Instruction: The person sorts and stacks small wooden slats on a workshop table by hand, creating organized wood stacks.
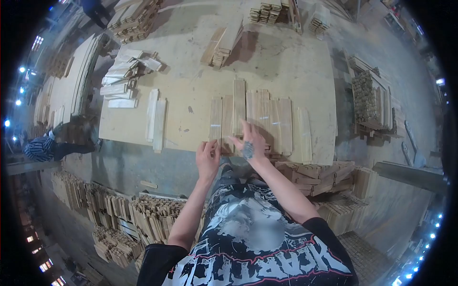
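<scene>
— With the middle between the left hand (208, 155) and the right hand (250, 144) as clock centre, where to look for the row of boards (260, 114)?

— Between twelve and one o'clock, on the table (191, 86). Placed side by side, with one protruding board (239, 100) reaching farther toward twelve than its neighbours.

— And how to describe the left hand?

— Half closed, with bent fingers, just beside the near end of the row. Cannot tell from here whether gripping anything.

— The right hand?

— Opened wide, with spread fingers, at the near part of the protruding board. Not closed around anything; cannot tell if touching. Also in the way of the view, covering some near ends.

— What else around?

— At ten, a pair of pale boards (161, 124), and beyond, a loose pile (121, 78). At twelve, farther, a stack of boards (231, 40). At three, past the row, a narrow pale board (304, 136). Between two and three, off the table, a big stack (374, 95). At nine, well apart, a person in striped clothing (40, 148).

— And on the nearer side?

— At eight, bundles of slats (152, 209); at four, a heap of short boards (329, 178), partly hidden by the right forearm (286, 193).
</scene>
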Tool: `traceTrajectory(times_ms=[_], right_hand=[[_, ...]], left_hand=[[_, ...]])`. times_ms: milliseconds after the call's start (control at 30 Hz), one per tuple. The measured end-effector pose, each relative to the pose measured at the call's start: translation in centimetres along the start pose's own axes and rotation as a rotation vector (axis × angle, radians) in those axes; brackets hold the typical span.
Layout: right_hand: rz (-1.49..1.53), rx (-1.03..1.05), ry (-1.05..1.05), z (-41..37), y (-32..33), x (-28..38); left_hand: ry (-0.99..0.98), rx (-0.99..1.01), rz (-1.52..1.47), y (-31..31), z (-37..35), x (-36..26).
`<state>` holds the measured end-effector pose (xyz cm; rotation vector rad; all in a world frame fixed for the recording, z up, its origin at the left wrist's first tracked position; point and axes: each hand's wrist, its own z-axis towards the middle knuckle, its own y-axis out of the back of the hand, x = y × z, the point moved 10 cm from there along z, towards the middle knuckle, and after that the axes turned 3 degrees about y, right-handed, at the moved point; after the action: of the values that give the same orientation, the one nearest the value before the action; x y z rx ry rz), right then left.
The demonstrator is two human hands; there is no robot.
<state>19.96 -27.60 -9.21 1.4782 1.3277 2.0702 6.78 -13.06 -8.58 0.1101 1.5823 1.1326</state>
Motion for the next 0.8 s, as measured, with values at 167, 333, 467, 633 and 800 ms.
traceTrajectory(times_ms=[167,333,467,633,800], right_hand=[[-0.032,-0.029,-0.067,1.7,-2.2,-0.4],[0.074,-0.082,-0.087,0.3,-1.4,-2.1],[0.327,0.072,-0.162,-4.0,-1.0,-3.7],[0.154,-0.018,-0.187,-5.6,2.1,-4.7],[0.015,-0.110,-0.166,-7.7,4.6,-6.0]], left_hand=[[-0.036,0.020,-0.051,0.1,1.5,-2.1],[-0.015,0.019,-0.089,0.9,1.7,-1.6],[-0.062,0.073,-0.069,-1.2,2.4,-2.2],[-0.391,0.074,0.012,-6.0,3.0,-8.0],[-0.558,0.190,0.242,-9.4,3.2,-8.6]])
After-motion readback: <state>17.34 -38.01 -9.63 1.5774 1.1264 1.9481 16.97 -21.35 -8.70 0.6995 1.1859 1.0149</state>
